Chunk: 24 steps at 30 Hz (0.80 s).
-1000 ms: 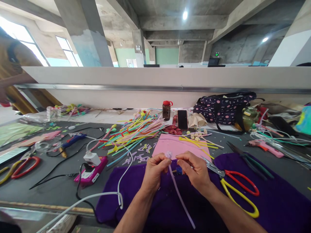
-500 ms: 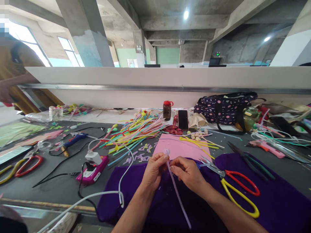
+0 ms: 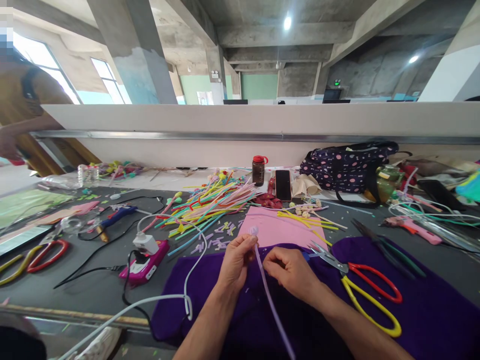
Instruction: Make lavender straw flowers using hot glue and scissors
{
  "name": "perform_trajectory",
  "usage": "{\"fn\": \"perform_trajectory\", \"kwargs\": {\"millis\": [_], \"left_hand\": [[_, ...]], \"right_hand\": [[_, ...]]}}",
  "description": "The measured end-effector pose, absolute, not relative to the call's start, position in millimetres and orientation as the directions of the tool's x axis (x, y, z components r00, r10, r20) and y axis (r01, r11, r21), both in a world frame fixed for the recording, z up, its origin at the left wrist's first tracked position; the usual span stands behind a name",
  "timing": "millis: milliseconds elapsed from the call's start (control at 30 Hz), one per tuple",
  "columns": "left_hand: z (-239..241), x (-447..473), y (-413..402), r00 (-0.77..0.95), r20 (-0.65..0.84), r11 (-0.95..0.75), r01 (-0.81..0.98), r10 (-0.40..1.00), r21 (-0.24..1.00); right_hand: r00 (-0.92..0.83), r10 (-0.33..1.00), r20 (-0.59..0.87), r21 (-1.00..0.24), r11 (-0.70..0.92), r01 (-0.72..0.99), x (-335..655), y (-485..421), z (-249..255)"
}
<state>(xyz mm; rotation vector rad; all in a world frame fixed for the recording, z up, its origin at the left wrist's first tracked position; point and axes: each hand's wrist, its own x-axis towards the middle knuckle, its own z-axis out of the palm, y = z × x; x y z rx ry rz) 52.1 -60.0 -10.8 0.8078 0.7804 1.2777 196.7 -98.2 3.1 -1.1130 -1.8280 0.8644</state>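
Observation:
My left hand [image 3: 235,264] pinches the top of a pale lilac straw [image 3: 270,304], just under its small curled tip [image 3: 254,231]. The straw runs down and right toward me over a purple cloth [image 3: 431,310]. My right hand [image 3: 290,270] is closed beside it, fingertips pressed on the straw a little lower down. Both hands hover over the cloth, in front of a pink sheet [image 3: 279,227].
Red and yellow scissors [image 3: 369,295] lie right of my hands. A heap of coloured straws [image 3: 210,202] and cut bits lies behind, a pink glue gun [image 3: 144,267] with cables on the left. A spotted bag [image 3: 347,167], phone [image 3: 282,185] and jar [image 3: 257,170] stand further back. Another person [image 3: 22,115] is at far left.
My right hand has moved left and down along the straw, closer to my left hand. The straw's curled tip has shifted slightly left and up.

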Motion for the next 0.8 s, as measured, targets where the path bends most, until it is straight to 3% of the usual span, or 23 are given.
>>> {"fn": "perform_trajectory", "kwargs": {"millis": [167,267,367,433,500,567,800], "left_hand": [[-13.0,50.2,-57.0,0.140,-0.053,0.114,-0.474,0.989,0.873],[-13.5,50.1,-56.9,0.140,-0.064,0.124,-0.483,0.988,0.867],[-12.9,50.0,-57.1,0.149,-0.071,0.136,-0.484,0.986,0.864],[-12.4,49.9,-56.9,0.163,-0.070,0.142,-0.486,0.984,0.862],[-12.2,49.9,-56.6,0.170,-0.064,0.140,-0.489,0.983,0.861],[-12.0,50.2,-56.2,0.168,-0.062,0.138,-0.490,0.984,0.861],[-11.5,51.9,-54.7,0.139,-0.088,0.144,-0.473,0.986,0.869]], "right_hand": [[-0.201,0.934,0.295,-0.829,0.355,0.432,227.5,-106.5,14.2],[-0.111,0.958,0.265,-0.764,0.279,0.582,269.2,-119.8,5.1],[0.036,0.959,0.281,-0.602,0.147,0.785,324.2,-139.4,-19.2],[0.088,0.931,0.353,-0.400,0.065,0.914,358.5,-153.3,-40.1],[0.023,0.925,0.379,-0.202,0.059,0.978,383.1,-164.8,-59.8],[-0.054,0.942,0.330,-0.110,0.096,0.989,395.5,-171.7,-73.6],[-0.108,0.980,0.168,-0.077,0.122,0.990,400.9,-160.1,-64.5]]}}
